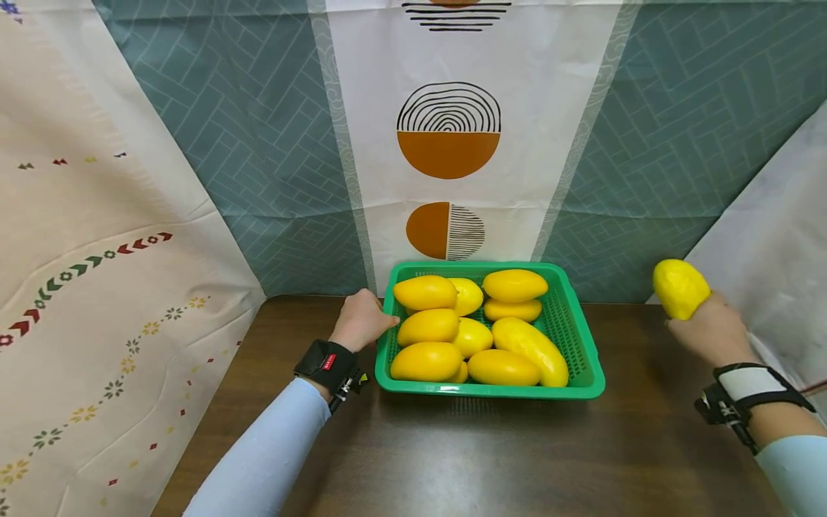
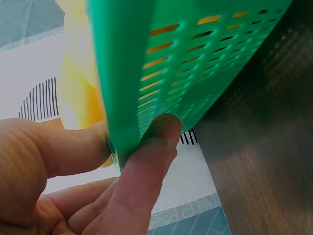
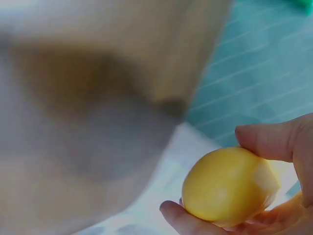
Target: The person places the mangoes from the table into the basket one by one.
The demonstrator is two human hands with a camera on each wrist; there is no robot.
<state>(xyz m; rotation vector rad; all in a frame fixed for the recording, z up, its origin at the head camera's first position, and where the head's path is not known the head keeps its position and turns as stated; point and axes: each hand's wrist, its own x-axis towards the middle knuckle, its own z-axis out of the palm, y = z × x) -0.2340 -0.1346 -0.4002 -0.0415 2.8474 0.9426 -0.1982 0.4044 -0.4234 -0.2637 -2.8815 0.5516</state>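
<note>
A green plastic basket [image 1: 586, 345] with slotted walls stands on the table, several yellow mangoes [image 1: 426, 361] piled inside it. My left hand [image 1: 363, 319] grips the basket's left rim. In the left wrist view the thumb lies inside the rim and the fingers [image 2: 139, 183] press the outer wall. Off to the right, apart from the basket, my right hand [image 1: 713, 330] holds one yellow mango [image 1: 680, 289]. The right wrist view shows that mango [image 3: 227, 186] between thumb and fingers; part of it is hidden by the hand.
The dark brown wooden table [image 1: 491, 459] reaches to a patterned curtain [image 1: 291, 143] just behind the basket. Cream cloth [image 1: 97, 323] hangs at the left, and a pale cloth [image 1: 769, 237] at the right, close to my right hand. A large blurred beige shape fills much of the right wrist view.
</note>
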